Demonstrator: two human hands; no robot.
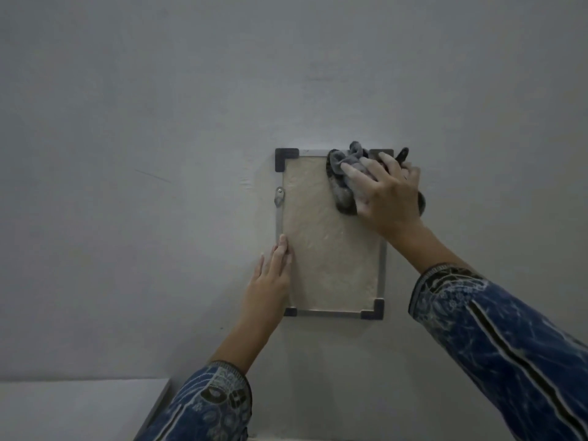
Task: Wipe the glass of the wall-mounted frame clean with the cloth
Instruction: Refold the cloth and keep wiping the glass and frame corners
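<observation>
pressing the bunched grey cloth (345, 179) under my right hand (386, 198), fingers spread and clamping it to the upper right glass of the wall-mounted frame (331, 249), i lay my flat, empty left hand (270, 281) on its left edge, likely to steady it.

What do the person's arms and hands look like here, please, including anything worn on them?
Both hands, the left hand and the right hand, are bare: no gloves or rings visible. Each forearm wears a long blue sleeve with pale floral patterning, dark stripes and a patterned cuff.
</observation>
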